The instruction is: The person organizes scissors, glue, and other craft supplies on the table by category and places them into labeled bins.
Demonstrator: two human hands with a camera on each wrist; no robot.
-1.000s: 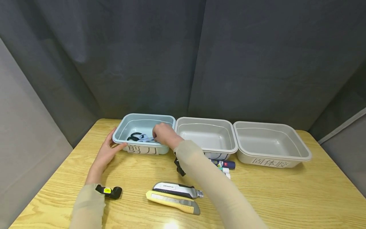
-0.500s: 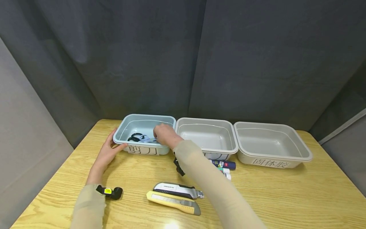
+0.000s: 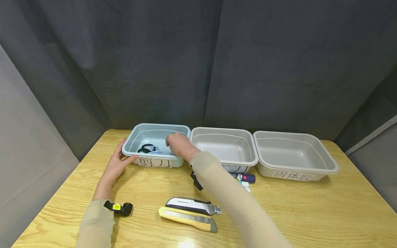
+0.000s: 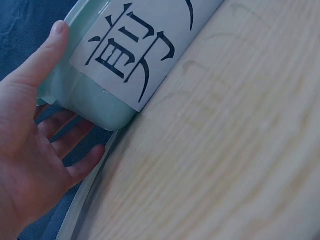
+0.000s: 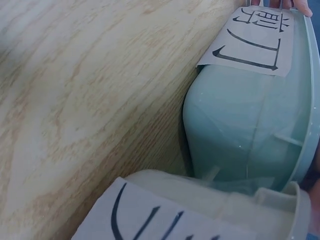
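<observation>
In the head view, my left hand holds the near left corner of a light blue bin. Its thumb lies at the rim and its fingers run round the side, as the left wrist view shows. My right hand reaches over the bin's right end with bent fingers; its fingertips are hidden, so I cannot tell whether they pinch anything. Inside, black-handled scissors and light-blue scissors lie at the left, a little away from the right hand. A paper label marks the bin's front.
Two grey bins stand in a row to the right. A dark blue glue stick and white-capped sticks lie partly behind the right forearm. A silver-black utility knife and a yellow one lie nearer.
The light-blue scissors reached toward the right hand's fingers earlier; now they show shorter, with a gap between them and the hand. Both hands stay nearly in place.
</observation>
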